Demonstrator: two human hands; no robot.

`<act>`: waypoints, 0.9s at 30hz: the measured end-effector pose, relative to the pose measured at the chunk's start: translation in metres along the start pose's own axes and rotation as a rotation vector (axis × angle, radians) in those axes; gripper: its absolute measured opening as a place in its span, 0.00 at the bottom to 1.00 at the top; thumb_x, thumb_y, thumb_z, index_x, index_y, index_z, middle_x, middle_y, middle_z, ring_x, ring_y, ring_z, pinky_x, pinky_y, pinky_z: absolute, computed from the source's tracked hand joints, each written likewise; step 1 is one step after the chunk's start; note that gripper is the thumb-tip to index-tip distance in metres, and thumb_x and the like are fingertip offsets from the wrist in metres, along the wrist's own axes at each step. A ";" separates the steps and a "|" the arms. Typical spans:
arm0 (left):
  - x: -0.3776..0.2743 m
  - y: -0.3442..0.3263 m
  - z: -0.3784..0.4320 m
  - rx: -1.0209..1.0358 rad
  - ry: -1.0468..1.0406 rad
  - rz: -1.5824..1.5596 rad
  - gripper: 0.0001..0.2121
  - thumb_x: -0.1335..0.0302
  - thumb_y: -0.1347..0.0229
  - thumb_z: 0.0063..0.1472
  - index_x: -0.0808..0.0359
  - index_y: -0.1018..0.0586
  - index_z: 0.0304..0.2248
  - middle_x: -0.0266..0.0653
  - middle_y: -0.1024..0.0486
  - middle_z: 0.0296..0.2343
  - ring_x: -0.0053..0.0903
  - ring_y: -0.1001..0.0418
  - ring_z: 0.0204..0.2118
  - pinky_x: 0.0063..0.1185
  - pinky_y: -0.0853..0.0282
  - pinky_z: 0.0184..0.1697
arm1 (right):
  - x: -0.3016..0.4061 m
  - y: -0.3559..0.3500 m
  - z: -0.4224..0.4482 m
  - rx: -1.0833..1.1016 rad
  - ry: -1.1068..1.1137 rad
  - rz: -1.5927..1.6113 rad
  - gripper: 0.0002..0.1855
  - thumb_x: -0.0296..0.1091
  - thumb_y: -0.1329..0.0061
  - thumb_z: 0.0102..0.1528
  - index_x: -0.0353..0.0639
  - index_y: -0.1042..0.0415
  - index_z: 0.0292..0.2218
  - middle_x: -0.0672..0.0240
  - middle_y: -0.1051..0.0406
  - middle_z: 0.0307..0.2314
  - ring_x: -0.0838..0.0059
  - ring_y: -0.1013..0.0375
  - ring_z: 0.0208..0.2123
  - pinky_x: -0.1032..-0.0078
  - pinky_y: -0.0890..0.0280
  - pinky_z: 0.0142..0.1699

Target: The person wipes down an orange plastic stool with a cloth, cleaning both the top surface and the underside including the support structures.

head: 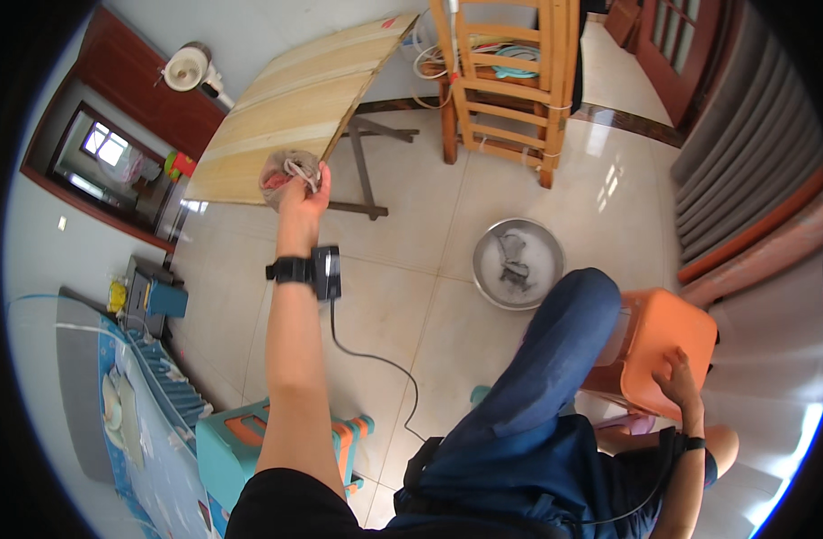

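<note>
My left hand (308,195), arm stretched forward, grips a bunched greyish-brown cloth (273,165) with a reddish patch. The cloth is at the near edge of a pale wooden tabletop (297,94) on dark legs; whether it presses on the wood I cannot tell. A black strap with a small box and a cable sits on my left forearm. Low on the right, my right hand (678,381) has its fingers apart and holds nothing. It is over or against the orange top of a plastic box or stool (674,337); contact is unclear.
On the tiled floor stands a metal basin (482,269) with sudsy water and a grey cloth (512,259). Beyond it are a wooden ladder-like frame (509,87) and cables. A teal and orange step stool (233,438) and a bed (142,404) lie left; grey curtains (742,155) hang right.
</note>
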State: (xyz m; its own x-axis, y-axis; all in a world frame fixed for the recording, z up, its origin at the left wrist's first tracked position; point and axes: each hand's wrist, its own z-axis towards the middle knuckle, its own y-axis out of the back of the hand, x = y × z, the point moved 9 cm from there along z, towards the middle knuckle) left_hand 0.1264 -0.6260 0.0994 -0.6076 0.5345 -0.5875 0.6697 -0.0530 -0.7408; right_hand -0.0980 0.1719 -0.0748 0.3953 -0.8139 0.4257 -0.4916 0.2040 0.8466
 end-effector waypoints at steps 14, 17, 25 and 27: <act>0.310 -0.201 -0.396 1.224 0.865 0.866 0.21 0.61 0.53 0.65 0.69 0.30 0.51 0.33 0.25 0.37 0.17 0.30 0.36 0.22 0.31 0.42 | 0.178 0.125 -0.018 -0.483 0.360 0.885 0.48 0.34 0.42 0.51 0.41 0.59 0.63 0.60 0.51 0.60 0.65 0.44 0.58 0.70 0.44 0.60; 0.378 -0.188 -0.430 1.472 0.886 1.051 0.20 0.61 0.54 0.66 0.68 0.28 0.50 0.32 0.26 0.40 0.16 0.30 0.41 0.18 0.36 0.50 | 0.115 0.142 -0.041 -0.731 0.254 0.819 0.45 0.38 0.40 0.47 0.42 0.50 0.60 0.63 0.43 0.55 0.69 0.43 0.57 0.71 0.50 0.61; 0.514 -0.111 -0.398 0.858 1.453 0.700 0.28 0.54 0.56 0.64 0.70 0.34 0.53 0.49 0.30 0.47 0.49 0.32 0.51 0.40 0.37 0.53 | -0.011 0.137 -0.122 -0.350 -0.509 1.013 0.27 0.52 0.51 0.56 0.29 0.28 0.38 0.65 0.27 0.27 0.80 0.28 0.25 0.85 0.34 0.29; 0.537 -0.077 -0.394 0.632 1.511 0.821 0.32 0.50 0.55 0.62 0.70 0.38 0.55 0.54 0.33 0.49 0.53 0.33 0.51 0.41 0.39 0.54 | -0.049 0.117 -0.129 -0.524 -0.544 0.951 0.32 0.55 0.50 0.55 0.27 0.31 0.43 0.62 0.26 0.30 0.77 0.25 0.28 0.82 0.31 0.33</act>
State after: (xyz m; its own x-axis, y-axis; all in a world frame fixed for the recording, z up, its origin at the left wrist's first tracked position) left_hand -0.0832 -0.0024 -0.0312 0.8528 0.4078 -0.3262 0.1044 -0.7452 -0.6586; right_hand -0.0743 0.3056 0.0449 -0.3919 -0.3161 0.8640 0.0145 0.9369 0.3494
